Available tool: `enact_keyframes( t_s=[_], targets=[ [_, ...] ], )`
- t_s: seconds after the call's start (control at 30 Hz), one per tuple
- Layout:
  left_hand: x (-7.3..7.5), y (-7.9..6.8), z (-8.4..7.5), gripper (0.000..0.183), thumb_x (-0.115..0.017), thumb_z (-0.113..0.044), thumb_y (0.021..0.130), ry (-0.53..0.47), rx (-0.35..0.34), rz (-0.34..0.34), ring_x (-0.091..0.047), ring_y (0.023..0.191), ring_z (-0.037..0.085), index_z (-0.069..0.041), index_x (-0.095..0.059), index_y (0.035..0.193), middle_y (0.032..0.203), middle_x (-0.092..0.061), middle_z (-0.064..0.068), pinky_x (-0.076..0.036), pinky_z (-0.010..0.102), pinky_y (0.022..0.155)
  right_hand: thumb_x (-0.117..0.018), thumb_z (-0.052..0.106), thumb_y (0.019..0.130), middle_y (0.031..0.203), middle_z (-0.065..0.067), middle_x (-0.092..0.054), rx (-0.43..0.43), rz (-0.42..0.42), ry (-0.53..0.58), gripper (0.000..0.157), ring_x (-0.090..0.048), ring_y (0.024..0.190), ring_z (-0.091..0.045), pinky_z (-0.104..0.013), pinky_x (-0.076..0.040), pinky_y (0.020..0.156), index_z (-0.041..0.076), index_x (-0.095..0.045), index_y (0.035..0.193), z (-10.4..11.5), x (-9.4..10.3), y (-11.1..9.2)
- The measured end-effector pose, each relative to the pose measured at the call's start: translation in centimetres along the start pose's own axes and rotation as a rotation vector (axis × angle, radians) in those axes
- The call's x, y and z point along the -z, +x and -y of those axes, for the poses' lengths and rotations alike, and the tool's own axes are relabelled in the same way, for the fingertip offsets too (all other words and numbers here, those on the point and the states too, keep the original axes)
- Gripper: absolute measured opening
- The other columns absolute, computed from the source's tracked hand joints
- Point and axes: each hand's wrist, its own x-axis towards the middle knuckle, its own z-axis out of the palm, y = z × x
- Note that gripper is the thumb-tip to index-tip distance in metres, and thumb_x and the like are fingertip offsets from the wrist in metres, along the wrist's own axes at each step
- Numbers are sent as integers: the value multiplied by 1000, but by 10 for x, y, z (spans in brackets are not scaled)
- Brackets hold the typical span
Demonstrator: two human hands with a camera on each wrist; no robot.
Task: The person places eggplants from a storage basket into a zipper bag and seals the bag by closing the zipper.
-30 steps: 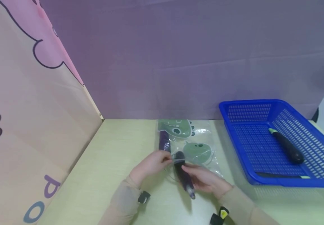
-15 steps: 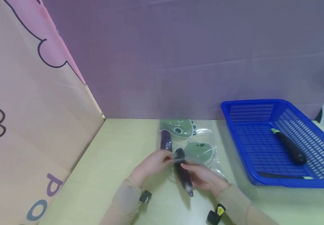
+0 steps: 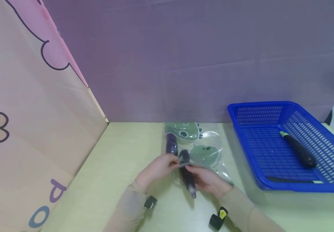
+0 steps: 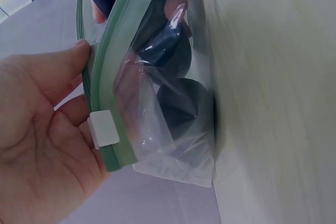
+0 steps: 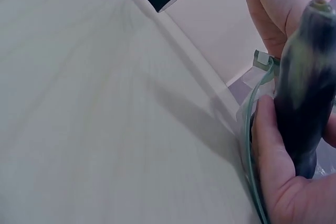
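While the left hand (image 3: 158, 167) pinches the green zip rim (image 4: 107, 85) of a clear, glossy plastic bag (image 3: 205, 155), the right hand (image 3: 208, 181) grips a smooth, tapered eggplant (image 3: 187, 178), partly inside; the bag (holding a second eggplant (image 3: 171, 144), purple) reaches the far edge of the surface (image 3: 129, 151).

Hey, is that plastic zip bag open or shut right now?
The bag is open: the right hand holds an eggplant partway through its mouth.
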Motion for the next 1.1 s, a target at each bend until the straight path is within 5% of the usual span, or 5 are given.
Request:
enact_keyframes(
  t_s=[0.37, 0.7, 1.1],
  targets=[
    [1, -1, -2, 8, -59, -9, 91, -3, -36, -50, -59, 78, 12, -7, -66, 92, 85, -65, 2, -51, 22, 73, -45, 24, 99, 127, -11, -51, 19, -57, -19, 53, -56, 101, -20, -34, -48, 89, 4, -27, 145, 0, -5, 0],
    [1, -1, 0, 10, -61, -7, 89, -60, -27, -26, -54, 66, 6, -5, -68, 95, 83, -68, 5, -48, 18, 62, -49, 19, 97, 114, -1, -51, 144, -188, 11, 10, -50, 101, -15, -29, -47, 88, 20, -59, 100, -2, -8, 13],
    [4, -4, -1, 7, -61, -5, 89, -75, -39, -25, -52, 63, 6, -4, -67, 88, 79, -67, 4, -48, 19, 59, -49, 12, 97, 99, 2, -54, 209, -378, 68, 18, -49, 94, -14, -23, -42, 85, 17, -59, 82, 1, -21, 31]
  ],
)
